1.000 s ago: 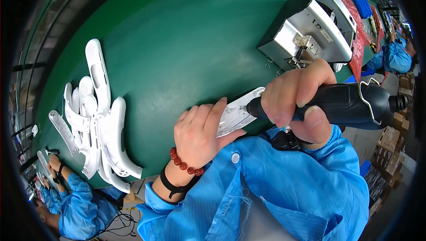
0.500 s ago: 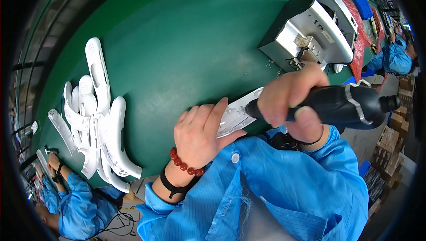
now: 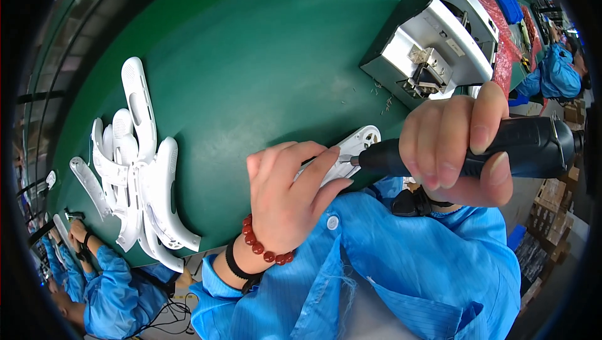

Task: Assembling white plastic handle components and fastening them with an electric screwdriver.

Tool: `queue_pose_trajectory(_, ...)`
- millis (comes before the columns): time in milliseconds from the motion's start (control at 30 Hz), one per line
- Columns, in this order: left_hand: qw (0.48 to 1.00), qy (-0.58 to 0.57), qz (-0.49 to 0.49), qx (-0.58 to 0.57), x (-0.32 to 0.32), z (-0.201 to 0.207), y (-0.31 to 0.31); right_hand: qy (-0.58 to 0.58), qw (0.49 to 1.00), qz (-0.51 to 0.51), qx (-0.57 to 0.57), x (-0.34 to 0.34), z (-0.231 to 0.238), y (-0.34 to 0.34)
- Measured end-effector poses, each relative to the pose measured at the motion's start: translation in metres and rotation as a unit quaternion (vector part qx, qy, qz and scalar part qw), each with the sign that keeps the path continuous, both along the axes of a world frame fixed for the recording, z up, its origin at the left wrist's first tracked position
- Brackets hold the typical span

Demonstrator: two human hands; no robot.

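My right hand (image 3: 454, 142) is wrapped round a black electric screwdriver (image 3: 533, 146), held almost level and pointing left. Its metal bit comes down onto a white plastic shell part (image 3: 362, 142), close to my left fingertips. That shell lies hollow side up on the green table, its rounded end with openings showing beyond the screwdriver's nose. My left hand (image 3: 285, 183) grips the shell, fingers across it and thumb along the near edge, hiding much of its left end. Whether a screw sits under the bit is too small to tell.
A pile of white curved plastic shells (image 3: 138, 171) lies at the left on the green table (image 3: 251, 58). A silver, open-fronted screw feeder box (image 3: 433, 45) stands at the far right, with loose screws (image 3: 382, 97) beside it. Co-workers in blue (image 3: 119, 296) sit at both sides.
The screwdriver and my right hand have shifted right, and the bit now shows at my left fingertips. My left hand has moved slightly right, and the shell's rounded end has come into view.
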State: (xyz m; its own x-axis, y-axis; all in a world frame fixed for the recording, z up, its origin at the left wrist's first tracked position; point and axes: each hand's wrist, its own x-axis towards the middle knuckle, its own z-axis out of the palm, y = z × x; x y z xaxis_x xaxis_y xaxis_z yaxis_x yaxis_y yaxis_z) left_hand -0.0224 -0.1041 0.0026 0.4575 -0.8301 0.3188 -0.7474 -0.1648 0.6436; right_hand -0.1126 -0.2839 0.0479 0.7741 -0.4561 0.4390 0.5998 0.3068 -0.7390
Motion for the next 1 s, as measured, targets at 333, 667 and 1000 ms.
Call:
queue_pose_trajectory(333,0.999,-0.003,0.008,-0.041,-0.005,-0.008,-0.008,0.003,1.000,0.004,-0.015,-0.002,0.004,0.008)
queue_pose_trajectory(667,0.998,-0.058,0.014,0.019,-0.009,-0.008,-0.001,0.027,0.999,0.025,-0.039,-0.004,-0.004,0.014)
queue_pose_trajectory(1000,0.995,-0.012,0.008,0.099,-0.004,-0.017,0.001,0.102,0.994,-0.028,-0.035,-0.005,-0.016,0.016)
